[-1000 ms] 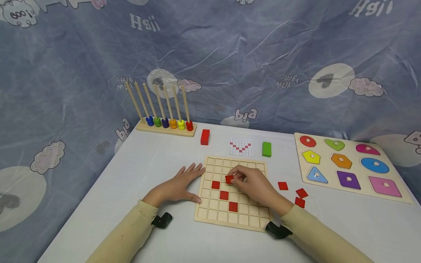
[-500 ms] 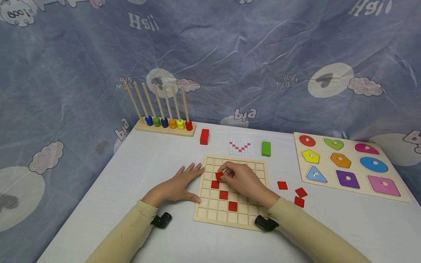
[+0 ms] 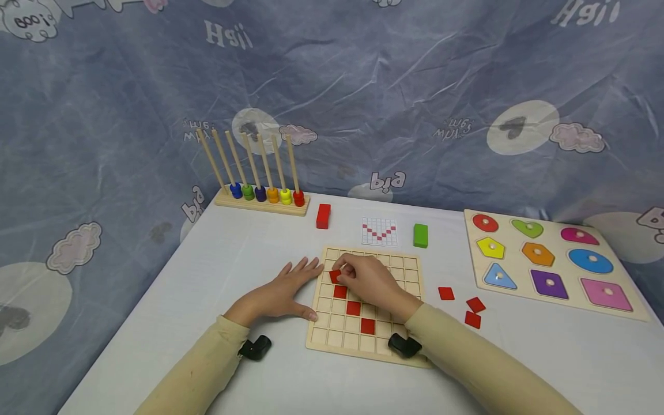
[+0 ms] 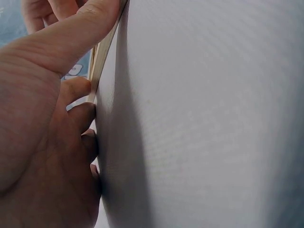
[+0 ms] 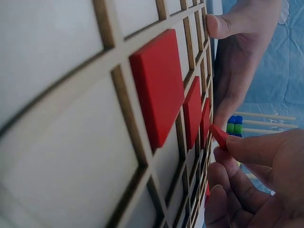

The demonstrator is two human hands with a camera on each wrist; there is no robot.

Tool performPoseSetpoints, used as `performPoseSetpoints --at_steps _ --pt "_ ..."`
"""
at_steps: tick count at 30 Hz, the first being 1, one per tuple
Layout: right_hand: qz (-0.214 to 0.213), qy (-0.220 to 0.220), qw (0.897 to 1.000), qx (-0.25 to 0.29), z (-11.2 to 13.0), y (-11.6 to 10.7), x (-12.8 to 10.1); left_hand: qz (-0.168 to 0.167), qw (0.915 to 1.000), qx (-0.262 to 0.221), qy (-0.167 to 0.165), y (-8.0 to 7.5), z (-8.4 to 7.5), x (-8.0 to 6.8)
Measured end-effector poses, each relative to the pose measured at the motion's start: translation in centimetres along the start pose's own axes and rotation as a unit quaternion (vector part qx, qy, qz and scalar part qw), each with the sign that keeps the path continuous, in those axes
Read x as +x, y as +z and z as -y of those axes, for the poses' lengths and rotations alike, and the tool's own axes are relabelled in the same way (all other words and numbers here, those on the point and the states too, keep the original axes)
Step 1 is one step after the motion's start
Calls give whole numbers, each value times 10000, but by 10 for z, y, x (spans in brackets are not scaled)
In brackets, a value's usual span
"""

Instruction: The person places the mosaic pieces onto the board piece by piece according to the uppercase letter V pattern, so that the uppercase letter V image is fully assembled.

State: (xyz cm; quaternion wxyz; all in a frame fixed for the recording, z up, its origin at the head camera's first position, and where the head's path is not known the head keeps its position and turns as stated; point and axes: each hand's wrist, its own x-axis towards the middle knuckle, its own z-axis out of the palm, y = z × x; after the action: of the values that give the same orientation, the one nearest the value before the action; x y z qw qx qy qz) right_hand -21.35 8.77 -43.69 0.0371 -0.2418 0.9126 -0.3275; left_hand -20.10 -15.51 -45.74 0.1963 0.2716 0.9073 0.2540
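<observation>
Now the right hand point(image 3: 370, 279) pinches a red tile point(image 3: 335, 275) above the grid board point(image 3: 410, 268) near its left edge; the left hand point(image 3: 282, 291) lies flat, fingers straight, against that edge, holding nothing.

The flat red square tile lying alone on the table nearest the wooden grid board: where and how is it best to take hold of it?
Pinch the flat red square tile by two opposite edges, coming from above with thumb and forefinger. It lies flat and thin on the white table, so only its edges offer purchase, and it sits apart from the two other loose tiles.
</observation>
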Motion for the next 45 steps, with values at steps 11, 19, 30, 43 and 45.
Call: performPoseSetpoints --at_steps 11,19,30,43,45 --pt "34 139 9999 -69 1 9 7 -32 10000 23 -59 1 0 0" --pt "37 193 9998 -44 3 14 11 -38 10000 51 -28 0 0 0" --pt "16 185 9998 -43 6 18 12 -6 10000 37 -28 0 0 1" --pt "79 109 9994 -328 7 19 13 9 10000 74 -51 0 0 1" --pt "86 80 9993 -345 8 19 12 24 9999 84 -54 0 0 1"
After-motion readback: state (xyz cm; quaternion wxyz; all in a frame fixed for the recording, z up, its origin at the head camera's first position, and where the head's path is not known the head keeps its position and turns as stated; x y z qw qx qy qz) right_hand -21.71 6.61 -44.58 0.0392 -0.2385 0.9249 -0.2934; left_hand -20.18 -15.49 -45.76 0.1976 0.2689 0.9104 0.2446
